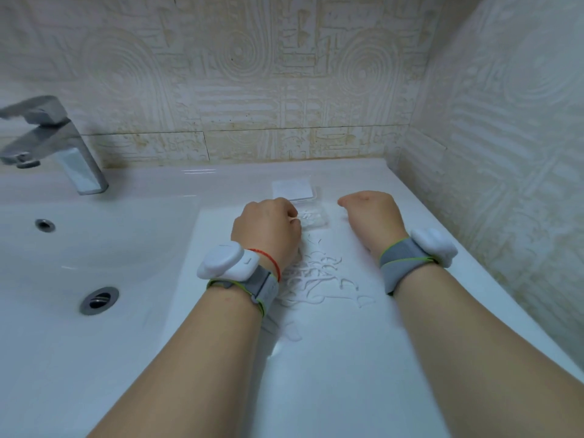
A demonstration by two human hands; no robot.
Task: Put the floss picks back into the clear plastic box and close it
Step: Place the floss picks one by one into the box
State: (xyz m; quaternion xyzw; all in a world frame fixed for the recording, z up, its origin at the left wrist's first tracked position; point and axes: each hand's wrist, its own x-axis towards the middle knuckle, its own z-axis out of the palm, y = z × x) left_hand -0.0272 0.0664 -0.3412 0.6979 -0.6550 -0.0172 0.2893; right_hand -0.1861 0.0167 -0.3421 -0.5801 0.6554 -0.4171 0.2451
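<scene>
A small clear plastic box (pixel 317 220) lies open on the white counter, its lid (pixel 294 190) flipped back toward the wall. Several white floss picks show inside it. My left hand (pixel 267 227) is at the box's left edge, fingers pinched on a floss pick at about the rim. A scattered pile of white floss picks (pixel 319 273) lies on the counter just in front of the box, between my wrists. My right hand (pixel 373 218) rests on the counter right of the box, fingers curled under; whether it holds anything is hidden.
A sink basin (pixel 63 254) with a drain (pixel 99 300) and an overflow hole (pixel 45 225) fills the left. A chrome tap (pixel 53 147) stands at the back left. Tiled walls (pixel 505 153) close the back and right of the counter (pixel 347 358).
</scene>
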